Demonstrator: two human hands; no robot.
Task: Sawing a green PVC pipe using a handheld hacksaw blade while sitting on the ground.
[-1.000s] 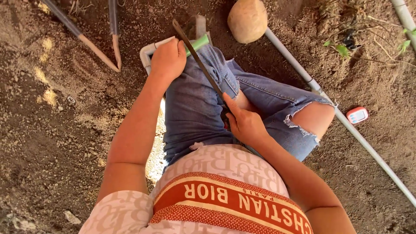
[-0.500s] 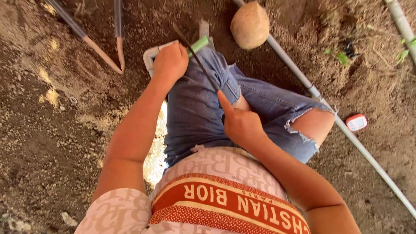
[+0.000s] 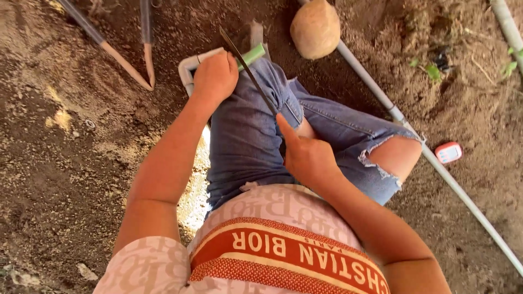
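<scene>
Knife gripped in right hand (left hand clasps green stalk).

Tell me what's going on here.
A person sits on bare soil, in ripped jeans. The right hand holds a long thin dark blade across the lap; the left hand grips a green stick against it. A round brown gourd-like thing and a white pipe lie nearby.

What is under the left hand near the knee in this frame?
The left hand grips a green cylindrical piece over a white, tray-like object on the soil. The thin dark blade crosses beside it. How the tray continues beneath hand and jeans is hidden.
</scene>
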